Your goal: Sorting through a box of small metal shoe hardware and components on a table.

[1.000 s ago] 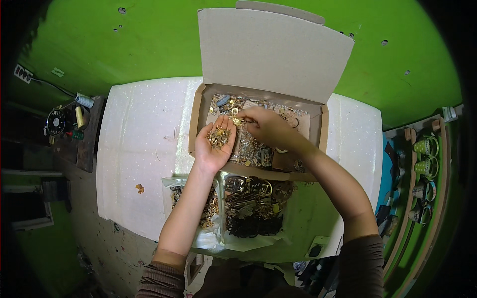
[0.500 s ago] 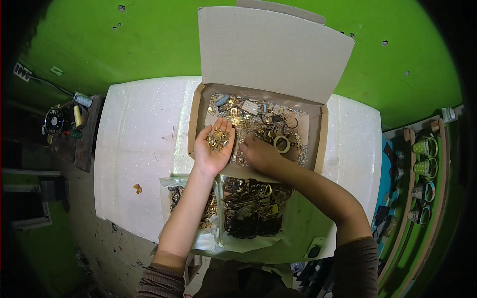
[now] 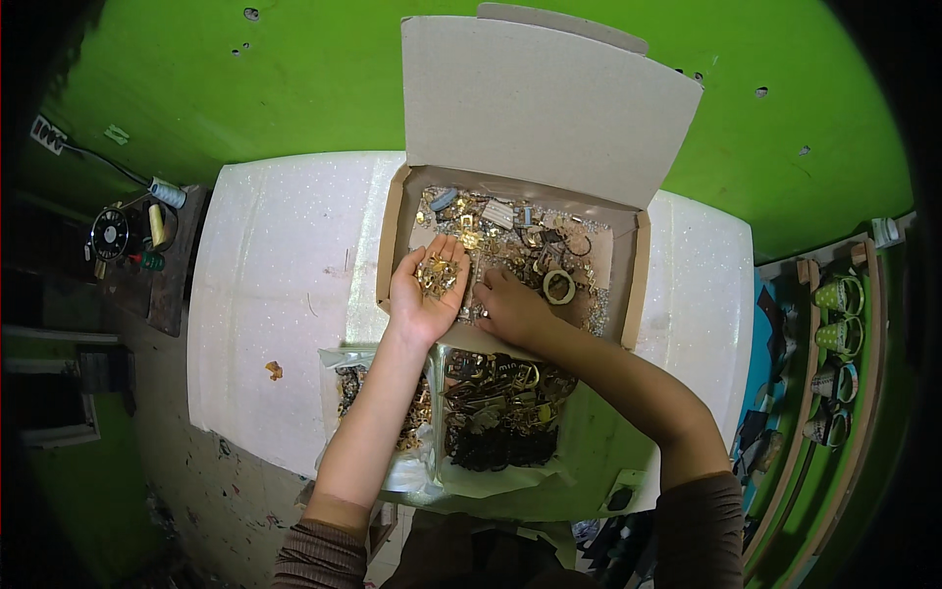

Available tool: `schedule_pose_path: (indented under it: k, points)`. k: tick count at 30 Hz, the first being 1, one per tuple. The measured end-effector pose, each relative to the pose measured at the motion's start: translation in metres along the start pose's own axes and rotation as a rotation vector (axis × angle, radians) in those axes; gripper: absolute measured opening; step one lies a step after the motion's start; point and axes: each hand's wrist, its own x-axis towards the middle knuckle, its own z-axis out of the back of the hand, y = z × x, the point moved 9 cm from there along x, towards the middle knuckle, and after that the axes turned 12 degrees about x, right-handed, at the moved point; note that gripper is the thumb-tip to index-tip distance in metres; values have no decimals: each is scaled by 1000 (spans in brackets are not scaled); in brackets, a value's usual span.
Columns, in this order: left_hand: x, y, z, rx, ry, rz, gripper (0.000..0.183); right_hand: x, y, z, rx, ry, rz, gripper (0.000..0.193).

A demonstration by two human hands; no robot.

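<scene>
My uncurled left hand [image 3: 426,302] cradles small gold-coloured metal pieces [image 3: 438,277], probably light, stiff, slippery: pinch edges. Right hand [image 3: 512,306]: grip I can't discern.

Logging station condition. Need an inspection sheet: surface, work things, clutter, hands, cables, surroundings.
Surface: glittery white table cover, faint marks.
Work things: cardboard box, lid up, holding small mixed pieces; nearer the person, a pale-lined tray, two sections filled.
Clutter: orange-brown scrap, left on the cover.
Hands: left hand palm up, gold-toned pieces in it; right hand in the box, fingertips hidden, grip unclear.
Cables: dark cable from wall socket strip toward the side table.
Surroundings: green wall with holes; rack of footwear at right.
</scene>
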Motion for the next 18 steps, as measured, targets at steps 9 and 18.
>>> schedule_pose_path:
  k: [9,18]
  points:
    - [-2,2,-1,29,-34,-5,26,14,-24,23,392,-65,-83,19]
    - [-12,12,-11,190,17,18,28,6,24,89,937,1,-169,20]
